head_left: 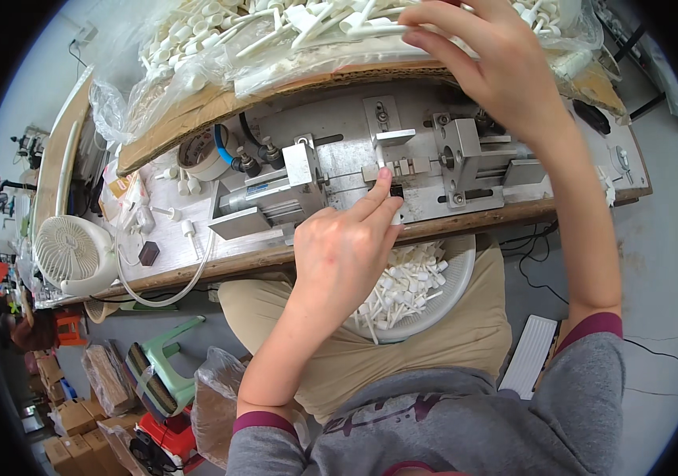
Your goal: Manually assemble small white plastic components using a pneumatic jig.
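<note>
Head view: two bare hands, one at the middle of a metal jig, the other up by the parts heap.
Left hand (339,250): index finger stretched out, tip at the small slotted block (414,166), the rest loosely curled. Can't tell if it's pinching something or just pressing.
White piece (381,153): narrow, just beyond that fingertip, mid-jig. I'd press it lightly and squarely — leaning on one side would probably tilt it.
Metal blocks: left block (301,176) and right block (466,159) flank the middle. If either one moves, a finger between them could get nipped, so I'd touch from the near edge and clear out first.
Right hand (497,59): fingers bent and partly cut off by the frame, at the heap of white plastic parts (212,32). Can't tell if it holds one. Best to lift a single part so nothing tangles.
Basket (464,274): round, between the thighs, loaded with more white parts — handy catch spot under the bench edge.
</note>
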Demonstrator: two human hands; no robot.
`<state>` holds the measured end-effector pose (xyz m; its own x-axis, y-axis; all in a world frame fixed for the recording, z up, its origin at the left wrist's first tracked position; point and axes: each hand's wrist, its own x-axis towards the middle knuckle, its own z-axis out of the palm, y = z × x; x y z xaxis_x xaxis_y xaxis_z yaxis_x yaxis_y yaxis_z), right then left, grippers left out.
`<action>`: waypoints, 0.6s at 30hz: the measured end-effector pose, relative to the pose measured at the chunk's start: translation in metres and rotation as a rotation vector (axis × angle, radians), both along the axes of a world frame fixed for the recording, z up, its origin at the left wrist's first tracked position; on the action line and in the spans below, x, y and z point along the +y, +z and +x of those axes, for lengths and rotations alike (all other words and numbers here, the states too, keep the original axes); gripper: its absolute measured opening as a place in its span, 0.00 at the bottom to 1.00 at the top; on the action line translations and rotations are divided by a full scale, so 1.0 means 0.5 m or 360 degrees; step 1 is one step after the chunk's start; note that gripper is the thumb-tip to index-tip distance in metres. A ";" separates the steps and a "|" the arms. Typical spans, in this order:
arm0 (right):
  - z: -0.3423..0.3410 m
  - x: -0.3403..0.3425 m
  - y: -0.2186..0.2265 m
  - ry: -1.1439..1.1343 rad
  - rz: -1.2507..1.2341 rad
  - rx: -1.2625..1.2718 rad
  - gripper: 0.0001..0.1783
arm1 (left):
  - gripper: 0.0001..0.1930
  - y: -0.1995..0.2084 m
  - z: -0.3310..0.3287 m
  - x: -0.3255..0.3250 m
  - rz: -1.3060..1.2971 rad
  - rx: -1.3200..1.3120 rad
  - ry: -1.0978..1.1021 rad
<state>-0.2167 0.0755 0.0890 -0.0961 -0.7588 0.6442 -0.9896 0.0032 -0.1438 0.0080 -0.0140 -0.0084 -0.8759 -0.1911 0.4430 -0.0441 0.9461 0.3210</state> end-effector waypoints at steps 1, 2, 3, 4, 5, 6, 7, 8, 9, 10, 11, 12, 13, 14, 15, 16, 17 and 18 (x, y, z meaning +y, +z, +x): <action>0.024 0.007 -0.012 -0.0002 -0.0185 -0.0120 0.08 | 0.18 0.005 0.001 -0.001 0.0015 -0.0048 -0.0003; 0.048 0.014 -0.026 -0.0036 -0.0348 -0.0273 0.06 | 0.19 0.010 0.001 -0.001 0.0106 0.0075 0.0005; 0.076 0.025 -0.042 0.0107 -0.0295 -0.0729 0.06 | 0.21 0.016 0.000 0.000 0.0199 0.0169 0.0013; 0.104 0.038 -0.059 0.0159 -0.0168 -0.1311 0.06 | 0.22 0.022 -0.002 0.002 0.0276 0.0276 0.0019; 0.125 0.060 -0.066 0.0193 0.0038 -0.1631 0.07 | 0.26 0.028 -0.004 0.005 0.0338 0.0494 0.0018; 0.137 0.061 -0.079 0.0244 0.0205 -0.1829 0.08 | 0.26 0.033 -0.007 0.008 0.0403 0.0710 0.0001; 0.145 0.068 -0.087 0.0331 0.0227 -0.2024 0.08 | 0.24 0.039 -0.009 0.010 0.0406 0.0750 -0.0051; 0.151 0.071 -0.095 0.0345 0.0324 -0.2241 0.09 | 0.23 0.044 -0.009 0.012 0.0432 0.0777 -0.0101; 0.148 0.072 -0.097 0.0330 0.0302 -0.2179 0.10 | 0.22 0.050 -0.005 0.013 0.0370 0.0789 -0.0124; 0.138 0.068 -0.095 0.0302 0.0274 -0.2090 0.10 | 0.21 0.055 0.003 0.012 0.0313 0.0771 -0.0133; 0.124 0.063 -0.090 0.0395 0.0209 -0.1998 0.11 | 0.20 0.059 0.011 0.012 0.0276 0.0748 -0.0128; 0.110 0.062 -0.082 0.0321 0.0020 -0.1637 0.11 | 0.20 0.060 0.020 0.013 0.0328 0.0670 -0.0105; 0.081 0.055 -0.071 -0.0005 -0.0106 -0.1063 0.12 | 0.20 0.059 0.031 0.016 0.0400 0.0584 -0.0063; 0.042 0.046 -0.054 -0.0105 -0.0272 -0.0429 0.13 | 0.20 0.055 0.039 0.018 0.0494 0.0509 -0.0021; -0.002 0.037 -0.028 -0.0341 -0.0297 -0.0189 0.13 | 0.20 0.044 0.033 0.019 0.0532 0.0529 -0.0079; -0.041 0.029 -0.007 -0.0481 -0.0341 0.0093 0.14 | 0.19 0.034 0.032 0.020 0.0446 0.0455 -0.0055; -0.072 0.018 0.004 -0.0492 -0.0223 0.0162 0.15 | 0.19 0.025 0.031 0.023 0.0350 0.0372 -0.0031; -0.099 0.009 0.013 -0.0502 -0.0105 0.0232 0.16 | 0.19 0.016 0.029 0.025 0.0250 0.0301 -0.0008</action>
